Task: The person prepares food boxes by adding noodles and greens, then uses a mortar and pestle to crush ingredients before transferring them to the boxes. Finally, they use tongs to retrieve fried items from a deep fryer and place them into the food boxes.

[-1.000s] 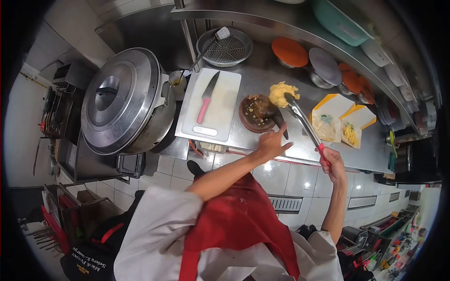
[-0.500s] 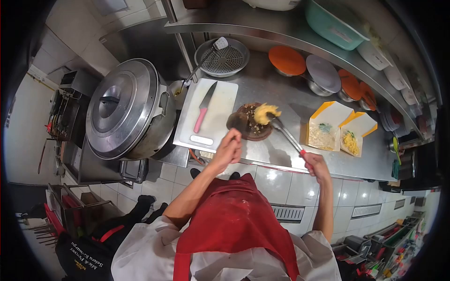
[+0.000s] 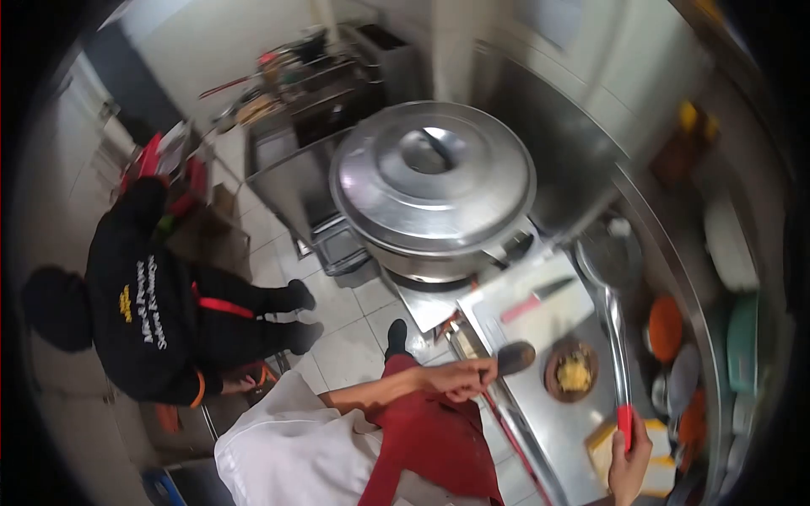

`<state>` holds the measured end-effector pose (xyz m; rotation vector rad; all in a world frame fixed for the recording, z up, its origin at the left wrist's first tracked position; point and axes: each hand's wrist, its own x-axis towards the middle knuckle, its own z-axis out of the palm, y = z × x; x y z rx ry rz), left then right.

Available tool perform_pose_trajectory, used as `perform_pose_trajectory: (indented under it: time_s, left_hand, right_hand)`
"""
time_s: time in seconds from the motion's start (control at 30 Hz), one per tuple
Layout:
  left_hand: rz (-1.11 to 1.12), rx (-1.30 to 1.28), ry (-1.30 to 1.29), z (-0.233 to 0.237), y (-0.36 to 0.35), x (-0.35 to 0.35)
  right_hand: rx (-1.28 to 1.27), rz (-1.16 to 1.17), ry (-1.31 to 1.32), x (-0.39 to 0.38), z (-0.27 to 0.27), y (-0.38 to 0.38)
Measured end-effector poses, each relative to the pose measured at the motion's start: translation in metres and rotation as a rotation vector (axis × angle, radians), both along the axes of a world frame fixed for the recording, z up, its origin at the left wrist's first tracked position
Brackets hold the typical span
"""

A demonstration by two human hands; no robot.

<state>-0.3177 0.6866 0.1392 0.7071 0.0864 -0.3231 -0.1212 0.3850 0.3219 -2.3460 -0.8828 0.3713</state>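
My left hand (image 3: pixel 462 379) is closed round the handle of a dark, round-headed pestle (image 3: pixel 515 358), held beyond the counter's front edge. My right hand (image 3: pixel 629 464) grips the red end of metal tongs (image 3: pixel 618 350), whose far end points up toward the back of the counter. Between the two tools sits a brown stone mortar (image 3: pixel 553 371). A yellow clump of food (image 3: pixel 575 374), perhaps noodles or egg, lies in it. Close to my right hand is a yellow-and-white paper box (image 3: pixel 601 443), partly hidden by the hand. Motion blurs the scene.
A white cutting board (image 3: pixel 489 308) carries a pink-handled knife (image 3: pixel 523 307). Beside it stands a big lidded pot (image 3: pixel 434 190). A perforated pan (image 3: pixel 609 253) and orange-lidded bowls (image 3: pixel 664 327) line the back. A person in black (image 3: pixel 139 295) bends over at the left.
My view has swung left toward the pot and the other person. The yellow food has left the tongs and lies in the mortar. The pestle has moved away from the mortar.
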Motion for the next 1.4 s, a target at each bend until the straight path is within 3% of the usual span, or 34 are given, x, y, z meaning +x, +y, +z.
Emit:
perform_pose_trajectory:
  time_s: [0.03,0.07,0.13,0.2,0.27,0.47,0.5,0.6,0.7,0.77,0.93,1.03,1.07,1.13,1.2,1.27,1.33,1.37,1.4]
  left_hand:
    - [0.022,-0.018,-0.06,0.0,0.007,-0.009]
    - [0.03,-0.035,-0.121,0.0,0.015,-0.018]
    - [0.039,0.081,-0.166,-0.001,0.034,-0.031]
    - [0.038,0.278,-0.202,0.013,0.065,-0.054]
    - [0.14,0.473,-0.37,-0.01,0.085,-0.069]
    - [0.224,0.661,-0.322,-0.028,0.146,-0.116]
    - [0.236,0.63,-0.271,-0.03,0.152,-0.121]
    - [0.279,0.565,-0.153,-0.036,0.17,-0.131]
    - [0.298,0.561,-0.143,-0.037,0.183,-0.136]
    - [0.3,0.564,-0.161,-0.037,0.19,-0.134]
    - [0.202,0.553,-0.326,-0.032,0.193,-0.109]
    - [0.051,0.511,-0.495,-0.027,0.189,-0.078]
    - [-0.036,0.511,-0.542,-0.02,0.191,-0.068]
    - [-0.019,0.501,-0.656,-0.038,0.169,-0.05]
    - [-0.235,0.529,-0.567,-0.033,0.149,-0.028]
    - [-0.348,0.568,-0.69,-0.025,0.127,-0.003]
    - [-0.605,0.604,-0.537,0.004,0.098,0.024]
    - [-0.69,0.679,-0.544,0.011,0.072,0.04]
    - [-0.757,0.766,-0.543,0.014,0.045,0.053]
  right_hand:
    - [0.081,0.194,-0.137,0.004,0.004,0.054]
    - [0.242,0.21,-0.148,-0.007,0.015,0.125]
    - [0.274,0.401,-0.027,-0.009,0.038,0.247]
    - [0.449,0.559,-0.155,-0.012,0.034,0.38]
    - [0.643,0.696,-0.374,-0.026,0.042,0.522]
    - [0.422,0.747,-0.478,-0.116,0.038,0.904]
    - [0.342,0.723,-0.535,-0.132,0.03,0.948]
    - [0.233,0.683,-0.018,-0.181,0.011,1.027]
    - [0.26,0.678,0.118,-0.201,-0.019,1.067]
    - [0.471,0.579,-0.029,-0.202,-0.071,1.129]
    - [0.172,0.963,-0.001,-0.18,0.013,1.028]
    - [0.057,1.202,-0.218,-0.153,0.089,0.865]
    - [-0.005,1.186,-0.226,-0.14,0.108,0.797]
    - [-0.028,1.285,-0.45,-0.104,0.137,0.659]
    - [-0.346,1.072,-0.333,-0.07,0.148,0.517]
    - [-0.636,0.798,-0.049,-0.036,0.142,0.387]
    - [-0.538,0.453,-0.042,-0.024,0.075,0.262]
    - [-0.605,0.259,0.105,-0.024,0.028,0.204]
    - [-0.606,0.217,0.125,-0.022,0.028,0.174]
